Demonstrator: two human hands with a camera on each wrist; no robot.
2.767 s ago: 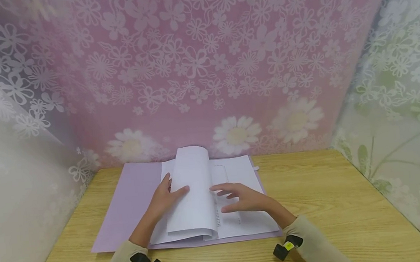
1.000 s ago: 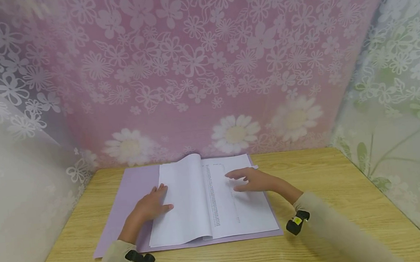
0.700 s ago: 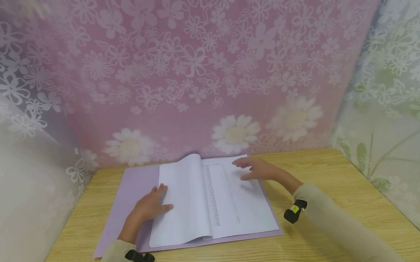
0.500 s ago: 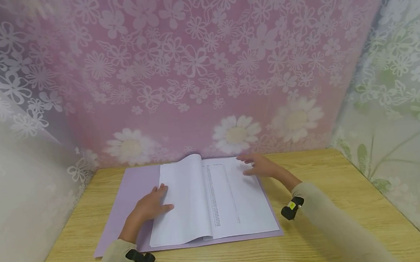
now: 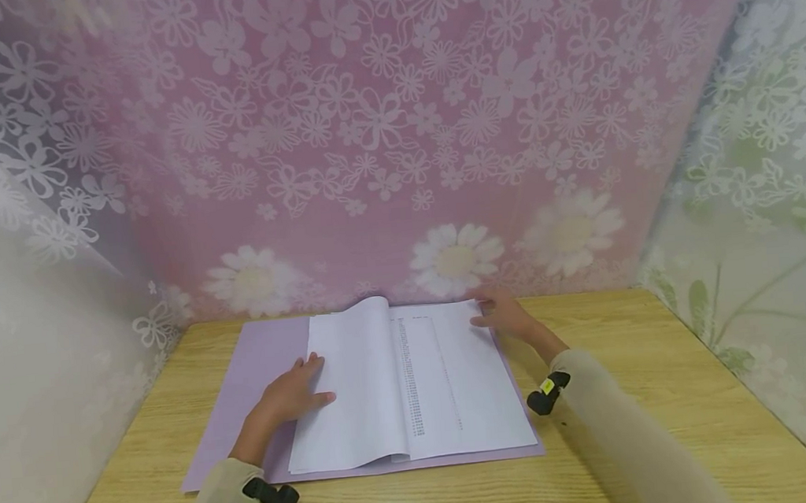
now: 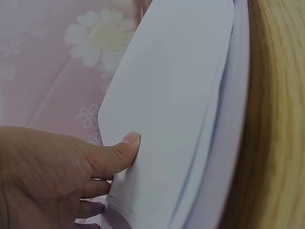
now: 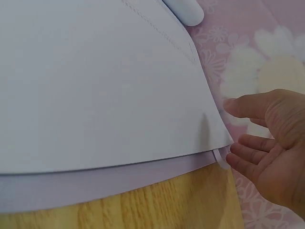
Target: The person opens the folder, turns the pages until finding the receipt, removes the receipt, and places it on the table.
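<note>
A light purple folder (image 5: 268, 341) lies open on the table, with white sheets inside. The turned sheets (image 5: 358, 405) curve over to the left and are blank on top. On the right, the facing page (image 5: 478, 395) carries columns of small print. My left hand (image 5: 289, 395) rests at the left edge of the turned sheets, its thumb on the paper in the left wrist view. At the far right corner is my right hand (image 5: 511, 318), its thumb and fingers apart around the corner. In the right wrist view, a pale strap (image 7: 220, 160) sticks out beside its fingertips.
The wooden table (image 5: 633, 375) extends right of the folder and in front of it. A pink flowered backdrop (image 5: 396, 165) rises at the table's back edge, and pale flowered cloths (image 5: 787, 253) flank it. Both wrists wear black camera mounts (image 5: 271, 496).
The raised sheets have come down onto the left side. My right hand has moved away to the page's far right corner. In the last second my left hand has stayed on the sheets.
</note>
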